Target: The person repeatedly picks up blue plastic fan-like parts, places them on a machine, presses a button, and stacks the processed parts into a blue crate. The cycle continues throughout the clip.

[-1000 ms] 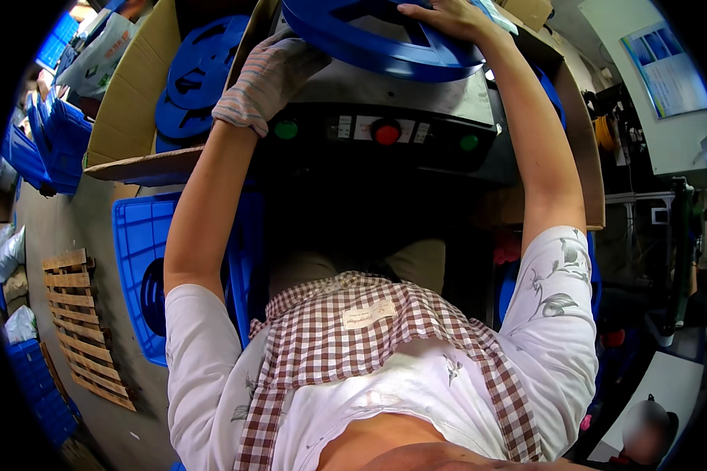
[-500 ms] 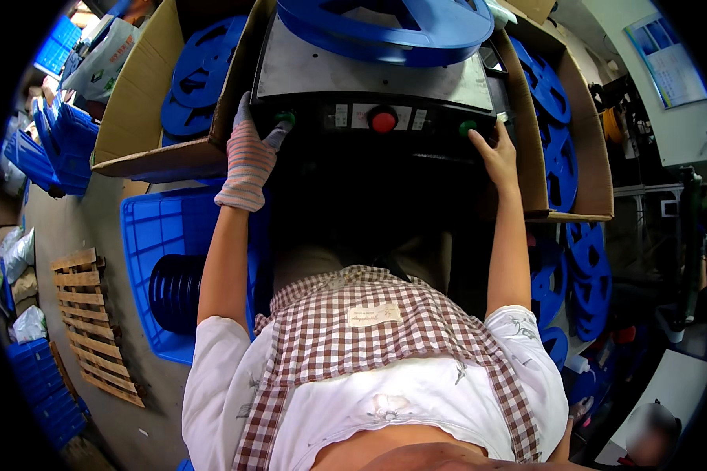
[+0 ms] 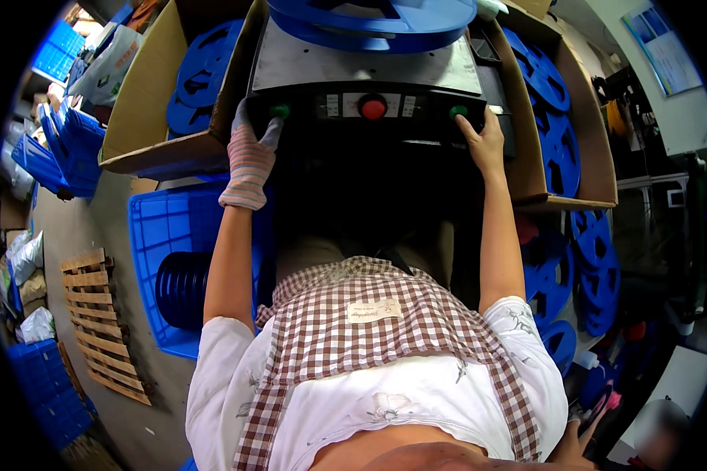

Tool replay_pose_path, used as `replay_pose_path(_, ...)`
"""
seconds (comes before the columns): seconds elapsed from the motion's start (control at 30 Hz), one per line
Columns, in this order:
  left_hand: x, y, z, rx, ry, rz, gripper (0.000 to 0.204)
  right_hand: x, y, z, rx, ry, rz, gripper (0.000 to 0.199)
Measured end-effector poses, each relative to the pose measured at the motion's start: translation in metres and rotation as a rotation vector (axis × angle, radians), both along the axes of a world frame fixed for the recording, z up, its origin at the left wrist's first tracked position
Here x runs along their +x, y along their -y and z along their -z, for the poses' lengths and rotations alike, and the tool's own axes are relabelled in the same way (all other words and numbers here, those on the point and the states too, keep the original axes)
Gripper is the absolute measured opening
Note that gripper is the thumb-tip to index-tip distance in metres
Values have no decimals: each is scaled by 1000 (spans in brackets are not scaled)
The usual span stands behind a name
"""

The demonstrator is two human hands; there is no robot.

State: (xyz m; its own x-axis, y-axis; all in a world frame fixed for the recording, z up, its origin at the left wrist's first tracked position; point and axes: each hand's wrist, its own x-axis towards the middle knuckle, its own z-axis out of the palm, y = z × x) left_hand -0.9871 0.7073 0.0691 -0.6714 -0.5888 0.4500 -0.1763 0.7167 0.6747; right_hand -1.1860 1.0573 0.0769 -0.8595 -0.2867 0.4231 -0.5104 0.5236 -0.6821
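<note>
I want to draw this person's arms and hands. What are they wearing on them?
The left hand wears a knitted work glove with thin pinkish and grey stripes and a ribbed cuff at the wrist. The right hand has no glove. Both forearms are uncovered; short white sleeves with a faint flower print end above the elbows. A brown-and-white checked apron lies over the shirt.

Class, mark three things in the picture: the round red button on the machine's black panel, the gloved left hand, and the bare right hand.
round red button (image 3: 373, 107), head view, centre of its cap
gloved left hand (image 3: 251, 153), head view, back of the glove
bare right hand (image 3: 485, 141), head view, back of the hand
</note>
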Motion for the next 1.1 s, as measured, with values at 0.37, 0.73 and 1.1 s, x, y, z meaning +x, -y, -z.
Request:
replay_pose_path(0.37, 23, -11, 5, 162, 19, -5, 53, -8, -23, -34, -105, -58, -76, 38)
replay_pose_path(0.73, 78, -30, -8, 49, -35, 43, 35, -274, -112, -14, 566, -111, 298, 50)
replay_pose_path(1.1, 64, -33, -34, -25, -9, 90, 34, -273, -169, -28, 933, 489, -127, 58)
